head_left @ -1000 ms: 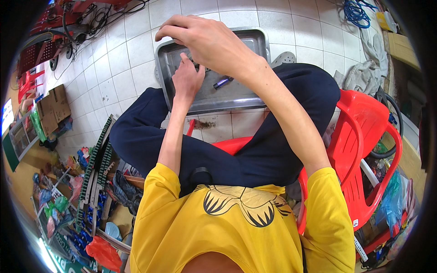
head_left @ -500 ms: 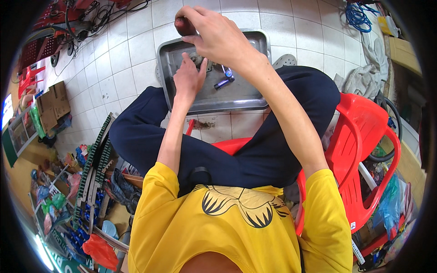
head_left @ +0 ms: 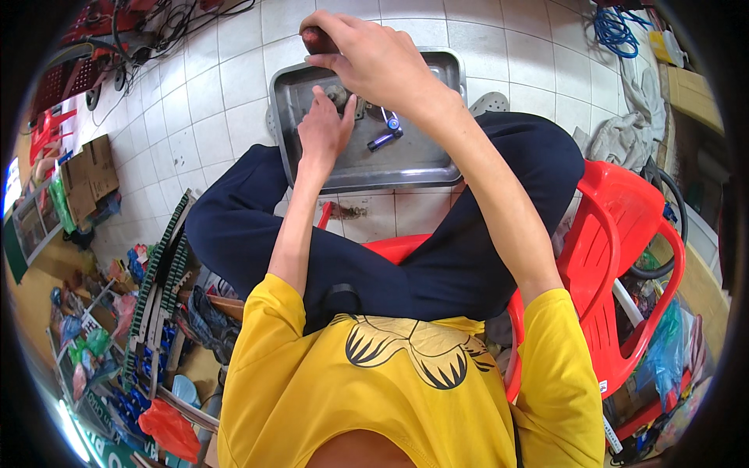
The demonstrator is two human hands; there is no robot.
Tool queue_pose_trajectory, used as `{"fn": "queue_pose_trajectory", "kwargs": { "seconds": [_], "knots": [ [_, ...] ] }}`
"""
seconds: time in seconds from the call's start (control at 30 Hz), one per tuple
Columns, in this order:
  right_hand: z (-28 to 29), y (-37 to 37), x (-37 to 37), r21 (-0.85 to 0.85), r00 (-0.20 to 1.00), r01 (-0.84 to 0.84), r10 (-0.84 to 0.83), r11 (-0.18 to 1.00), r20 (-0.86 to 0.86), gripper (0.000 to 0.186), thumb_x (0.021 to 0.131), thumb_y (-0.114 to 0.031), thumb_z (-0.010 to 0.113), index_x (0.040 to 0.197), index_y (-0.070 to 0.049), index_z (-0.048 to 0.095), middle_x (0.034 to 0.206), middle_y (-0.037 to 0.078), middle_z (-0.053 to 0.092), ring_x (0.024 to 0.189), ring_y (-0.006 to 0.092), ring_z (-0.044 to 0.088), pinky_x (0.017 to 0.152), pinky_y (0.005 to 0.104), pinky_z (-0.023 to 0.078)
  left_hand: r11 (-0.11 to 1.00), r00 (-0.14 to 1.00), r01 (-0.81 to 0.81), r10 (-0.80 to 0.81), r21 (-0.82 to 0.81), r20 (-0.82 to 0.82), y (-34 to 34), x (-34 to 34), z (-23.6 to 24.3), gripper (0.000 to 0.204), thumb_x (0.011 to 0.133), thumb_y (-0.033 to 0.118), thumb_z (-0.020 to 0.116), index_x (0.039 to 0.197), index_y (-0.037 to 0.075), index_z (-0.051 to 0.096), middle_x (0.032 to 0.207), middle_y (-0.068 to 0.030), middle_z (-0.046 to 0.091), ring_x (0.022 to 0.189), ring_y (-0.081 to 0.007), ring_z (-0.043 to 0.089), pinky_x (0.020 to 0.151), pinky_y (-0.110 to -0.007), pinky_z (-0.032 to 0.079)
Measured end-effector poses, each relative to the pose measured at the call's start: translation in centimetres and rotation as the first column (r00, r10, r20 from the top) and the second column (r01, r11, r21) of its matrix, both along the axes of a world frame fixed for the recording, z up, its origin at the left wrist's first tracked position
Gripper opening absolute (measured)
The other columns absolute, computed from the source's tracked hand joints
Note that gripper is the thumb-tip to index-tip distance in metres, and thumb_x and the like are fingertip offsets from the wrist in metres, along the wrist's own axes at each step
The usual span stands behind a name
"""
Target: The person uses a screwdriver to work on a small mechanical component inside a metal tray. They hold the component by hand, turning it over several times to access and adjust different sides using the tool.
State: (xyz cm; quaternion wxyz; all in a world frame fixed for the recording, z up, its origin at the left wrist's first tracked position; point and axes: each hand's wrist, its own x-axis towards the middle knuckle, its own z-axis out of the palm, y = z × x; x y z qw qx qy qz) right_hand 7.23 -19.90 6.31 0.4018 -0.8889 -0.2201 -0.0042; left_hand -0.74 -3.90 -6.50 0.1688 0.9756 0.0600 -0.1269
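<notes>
A shallow grey metal tray [head_left: 413,168] lies in front of my lap. Over its far left corner, my right hand [head_left: 382,62] is wrapped round a dark red, rounded handle [head_left: 318,40]. The lower end of that tool is hidden, so its kind does not show. Below it, inside the tray, my left hand [head_left: 324,132] grips a small grey metal part [head_left: 337,95] between thumb and fingers. Right of this hand lies a small blue and dark cylindrical piece [head_left: 385,140] with a round blue end and a light-coloured loop beside it.
A red plastic chair [head_left: 616,257] stands at my right, with a grey cloth [head_left: 624,132] beyond it. Coiled blue cable [head_left: 616,31] lies far right. To the left are a cardboard box [head_left: 90,175] and heaps of bags and parts. White floor tiles surround the tray.
My right hand has tilted slightly, and the red handle's top has shifted a little away from me. My left hand stays almost in place at the metal part.
</notes>
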Motion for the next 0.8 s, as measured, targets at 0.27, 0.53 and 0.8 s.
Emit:
{"fn": "queue_pose_trajectory", "kwargs": {
  "seconds": [0.27, 0.53, 0.8],
  "knots": [
    [-0.9, 0.3, 0.3, 0.021, 1.0, -0.011, 0.01, 1.0, 0.014, 0.034, 0.099, -0.026, 0.067, 0.13, -0.016, 0.057, 0.115, 0.006, 0.074, 0.1, 0.0301, 0.073, 0.081, 0.0428, 0.058, 1.0, 1.0, 0.007, -0.007, 0.012, 0.006, 0.2, 0.0, -0.5, 0.088, 0.1, 0.056, 0.056, 0.146, -0.016, 0.034, 0.123, -0.0338, 0.066, 0.098, -0.049, 0.071, 0.085, -0.055, 0.057],
    [0.5, -0.1, -0.1, 0.076, 0.99, -0.057, 0.047, 0.995, 0.13, 0.027, 0.094, -0.026, 0.071, 0.119, -0.018, 0.065, 0.107, 0.01, 0.069, 0.095, 0.0323, 0.072, 0.075, 0.0426, 0.059, 0.997, 0.996, 0.071, -0.069, -0.037, 0.051, 1.0, -0.1, -1.5, 0.087, 0.1, 0.054, 0.057, 0.146, -0.016, 0.033, 0.126, -0.0344, 0.064, 0.101, -0.0497, 0.07, 0.088, -0.055, 0.056],
    [0.6, 0.0, -0.1, 0.101, 0.99, -0.051, 0.037, 0.994, 0.137, 0.024, 0.091, -0.027, 0.075, 0.112, -0.018, 0.07, 0.102, 0.005, 0.068, 0.094, 0.0272, 0.072, 0.075, 0.0421, 0.059, 0.997, 0.997, 0.072, -0.072, -0.019, 0.008, 0.7, -0.2, -1.1, 0.087, 0.1, 0.053, 0.057, 0.146, -0.017, 0.033, 0.125, -0.0342, 0.064, 0.101, -0.0496, 0.07, 0.088, -0.056, 0.056]
  ]
}}
